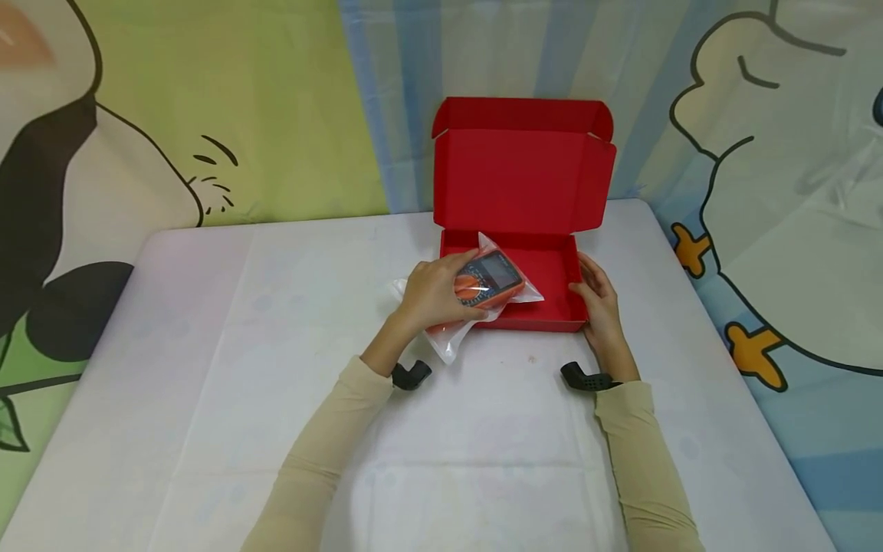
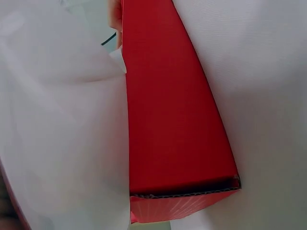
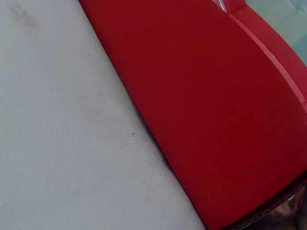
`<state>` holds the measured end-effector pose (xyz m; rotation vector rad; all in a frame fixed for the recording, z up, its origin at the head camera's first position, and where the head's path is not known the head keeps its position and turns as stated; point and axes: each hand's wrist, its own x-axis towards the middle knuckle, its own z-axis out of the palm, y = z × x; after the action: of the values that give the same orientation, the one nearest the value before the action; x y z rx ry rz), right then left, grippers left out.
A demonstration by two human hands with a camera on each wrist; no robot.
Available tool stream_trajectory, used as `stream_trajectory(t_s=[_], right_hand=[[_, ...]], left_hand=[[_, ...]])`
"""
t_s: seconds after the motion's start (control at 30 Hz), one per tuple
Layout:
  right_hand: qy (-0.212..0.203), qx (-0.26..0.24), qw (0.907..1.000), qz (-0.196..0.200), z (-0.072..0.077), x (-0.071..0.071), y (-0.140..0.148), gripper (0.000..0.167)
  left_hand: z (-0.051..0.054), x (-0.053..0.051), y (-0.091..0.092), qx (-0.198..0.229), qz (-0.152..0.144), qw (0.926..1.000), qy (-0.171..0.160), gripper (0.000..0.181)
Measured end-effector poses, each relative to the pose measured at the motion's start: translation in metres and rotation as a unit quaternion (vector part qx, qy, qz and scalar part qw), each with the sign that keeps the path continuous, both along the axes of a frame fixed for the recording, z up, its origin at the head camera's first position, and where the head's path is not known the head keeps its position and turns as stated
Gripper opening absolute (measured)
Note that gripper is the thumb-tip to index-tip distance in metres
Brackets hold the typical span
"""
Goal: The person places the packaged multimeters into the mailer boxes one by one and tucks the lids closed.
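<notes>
In the head view my left hand (image 1: 433, 295) grips an orange and dark grey multimeter (image 1: 498, 270) sealed in a clear plastic bag (image 1: 451, 341). The multimeter is tilted above the left part of an open red cardboard box (image 1: 531, 320), whose lid stands up at the back. My right hand (image 1: 602, 303) holds the box's right wall, with the thumb at the inner edge and the fingers outside. In the left wrist view the whitish bag (image 2: 67, 124) hides part of the box (image 2: 168, 105). The right wrist view is mostly filled by the box's front wall (image 3: 206, 105).
The box stands near the back of a table with a white cloth (image 1: 276, 368). Behind the table hangs a printed curtain (image 1: 290, 115) with cartoon figures. A black wrist mount (image 1: 411, 376) sits at the left wrist, another black mount (image 1: 585, 377) at the right.
</notes>
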<state>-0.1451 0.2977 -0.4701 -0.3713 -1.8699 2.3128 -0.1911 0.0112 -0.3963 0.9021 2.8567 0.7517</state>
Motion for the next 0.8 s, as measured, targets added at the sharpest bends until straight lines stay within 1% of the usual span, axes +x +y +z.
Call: stream_trajectory(t_s=[0.27,0.47,0.57,0.7,0.8], right_hand=[[-0.002,0.008,1.0,-0.005,0.0,0.0,0.0,0.056],[0.004,-0.004,1.0,-0.004,0.0,-0.001,0.002,0.055],[0.001,-0.007,1.0,0.0,0.0,-0.001,0.001,0.056],[-0.005,-0.004,1.0,-0.001,0.0,-0.001,0.0,0.057],[-0.005,-0.003,1.0,-0.002,0.0,-0.001,0.001,0.057]], left_hand=[[-0.001,-0.006,0.007,-0.011,-0.023,0.9996,-0.008,0.094],[0.0,-0.013,0.012,-0.002,-0.053,0.9985,-0.013,0.094],[-0.001,-0.016,0.015,0.002,-0.063,0.9977,-0.027,0.094],[-0.003,-0.018,0.019,0.005,-0.069,0.9963,-0.052,0.094],[-0.004,-0.02,0.023,0.003,-0.073,0.9954,-0.062,0.093]])
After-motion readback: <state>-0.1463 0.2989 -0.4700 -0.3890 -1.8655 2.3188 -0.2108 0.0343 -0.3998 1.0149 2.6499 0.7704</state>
